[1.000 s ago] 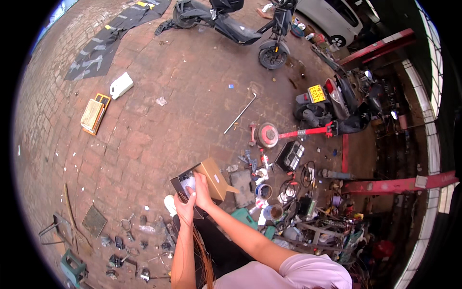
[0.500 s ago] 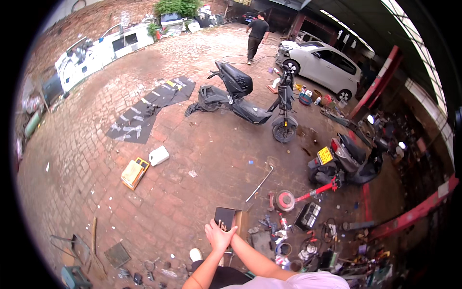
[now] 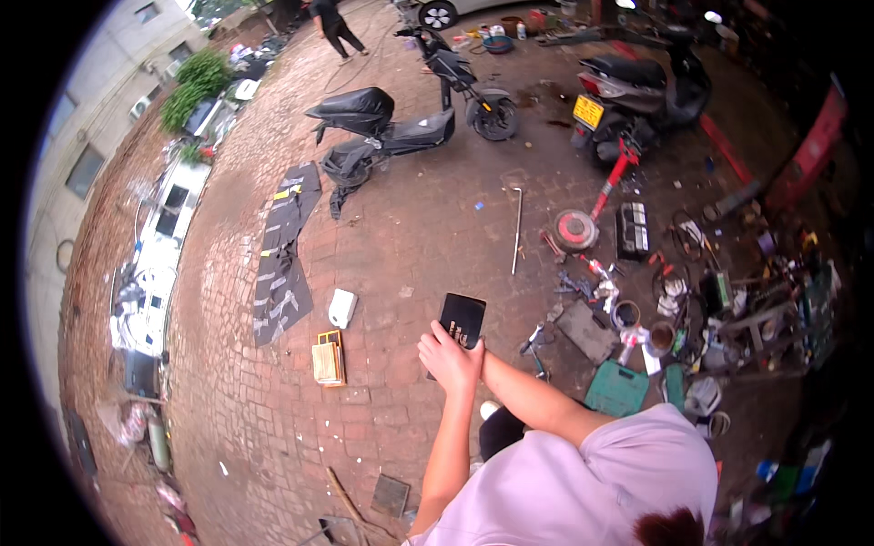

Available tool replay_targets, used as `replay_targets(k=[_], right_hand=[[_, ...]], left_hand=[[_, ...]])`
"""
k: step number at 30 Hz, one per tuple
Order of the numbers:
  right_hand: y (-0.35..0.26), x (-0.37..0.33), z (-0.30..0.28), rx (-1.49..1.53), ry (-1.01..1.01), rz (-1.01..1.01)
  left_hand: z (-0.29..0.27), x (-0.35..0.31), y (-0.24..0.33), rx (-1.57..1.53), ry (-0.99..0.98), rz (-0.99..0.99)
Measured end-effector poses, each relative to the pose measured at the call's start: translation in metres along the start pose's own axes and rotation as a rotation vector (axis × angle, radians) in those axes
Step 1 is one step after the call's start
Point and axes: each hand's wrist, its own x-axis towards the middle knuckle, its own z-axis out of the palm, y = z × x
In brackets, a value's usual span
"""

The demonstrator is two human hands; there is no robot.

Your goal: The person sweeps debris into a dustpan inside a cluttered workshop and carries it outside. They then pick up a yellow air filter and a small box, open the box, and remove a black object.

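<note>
A black, flat box-like thing [image 3: 462, 316] with gold lettering stands out in front of me, gripped at its near edge. My left hand [image 3: 446, 357] is closed around its lower left side, the fingers lying across the black face. Close against it, my right hand [image 3: 476, 357] meets the near right corner; most of its fingers are hidden behind the left hand and the box. Both forearms come together at the wrists. Beneath the hands lies the brick floor [image 3: 401, 364], with part of a shoe showing below.
Tools and parts lie at right, with a green case [image 3: 617, 389], a car battery [image 3: 632, 231] and a red floor jack [image 3: 576, 230]. A metal bar [image 3: 518, 232], white jug [image 3: 342, 308] and orange-framed filter [image 3: 329, 360] lie ahead. Beyond are two scooters [image 3: 401, 134] and a walking person [image 3: 333, 25].
My view has turned, so the scooters and jack sit higher and the floor items have shifted. The box has turned in view, its brown side no longer showing; both hands still hold it.
</note>
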Motion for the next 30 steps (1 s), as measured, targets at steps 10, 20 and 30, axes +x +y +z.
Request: replay_targets(k=[10,20,30], right_hand=[[0.022,0.038,-0.031,0.667,0.155,0.366],[-0.043,-0.038,-0.116,0.875,-0.469,0.376],[-0.04,-0.021,-0.139,1.57,-0.616,0.62]], left_hand=[[0.044,-0.023,-0.012,-0.488,-0.063,-0.23],[0.08,-0.034,-0.077,-1.462,-0.436,-0.944],[0.065,-0.065,-0.093,-1.324,-0.347,-1.14]])
